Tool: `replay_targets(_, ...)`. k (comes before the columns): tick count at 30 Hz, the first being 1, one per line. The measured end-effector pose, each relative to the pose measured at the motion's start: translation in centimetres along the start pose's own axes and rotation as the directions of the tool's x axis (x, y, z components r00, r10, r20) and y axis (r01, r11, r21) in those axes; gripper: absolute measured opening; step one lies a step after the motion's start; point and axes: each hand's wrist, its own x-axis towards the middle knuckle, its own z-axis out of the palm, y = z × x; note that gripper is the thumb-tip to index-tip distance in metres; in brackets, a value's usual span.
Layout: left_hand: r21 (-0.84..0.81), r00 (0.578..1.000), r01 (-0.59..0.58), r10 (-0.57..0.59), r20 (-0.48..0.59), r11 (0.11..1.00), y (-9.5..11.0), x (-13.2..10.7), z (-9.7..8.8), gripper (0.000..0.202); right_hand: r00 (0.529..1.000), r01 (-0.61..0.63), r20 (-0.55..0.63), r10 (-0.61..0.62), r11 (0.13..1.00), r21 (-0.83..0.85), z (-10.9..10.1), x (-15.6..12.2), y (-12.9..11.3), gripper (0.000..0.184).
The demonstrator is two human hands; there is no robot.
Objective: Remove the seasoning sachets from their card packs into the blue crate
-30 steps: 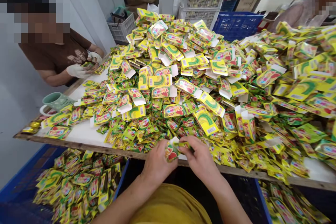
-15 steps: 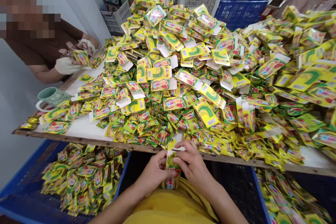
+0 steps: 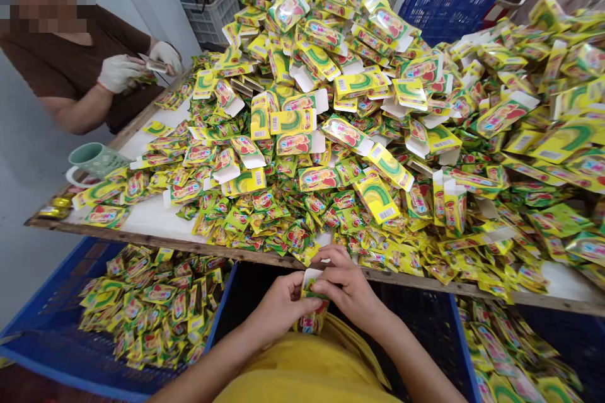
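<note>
— What fills the frame?
— A counter heaped with yellow-green packets from centre to right edge. A blue crate holding more sits at lower left.
— And the hands?
— Bottom centre, just below the counter's edge. The left hand and right hand both clamp one small carton, white flap upward.

green mug, blue crate, perhaps gold foils

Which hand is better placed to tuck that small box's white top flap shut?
Likely the right hand: its fingers rest on the white flap atop the box, while the left hand grips its side lower down, steadying it.
</note>
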Motion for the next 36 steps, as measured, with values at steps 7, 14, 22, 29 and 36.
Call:
replay_targets(7,-0.064,1.0,-0.012,0.011,-0.019,0.998,0.1,-0.1,-0.2,0.045,0.989,-0.145,-0.02,0.15,0.98,0.137,-0.1,-0.9,-0.8,0.029)
replay_targets(14,-0.263,0.992,0.13,-0.125,0.034,0.956,1.0,-0.6,-0.5,0.039,0.718,-0.586,0.199,0.667,0.425,0.69,1.9,-2.0,-0.5,0.034)
replay_targets(22,0.152,0.964,0.016,0.025,-0.263,0.988,0.4,0.6,-2.5,0.025,0.779,-0.507,0.065,0.624,0.565,0.651,1.8,-1.4,-0.5,0.033)
replay_targets(29,0.172,0.959,-0.052,0.097,-0.265,0.984,-0.3,0.5,-2.2,0.026,0.714,-0.536,0.083,0.695,0.466,0.704,2.1,-1.0,-0.4,0.033)
replay_targets(36,0.425,0.905,-0.322,0.408,-0.125,0.846,-1.1,0.3,-2.5,0.013,0.836,-0.456,0.005,0.549,0.688,0.565,1.5,-1.8,-0.1,0.02)
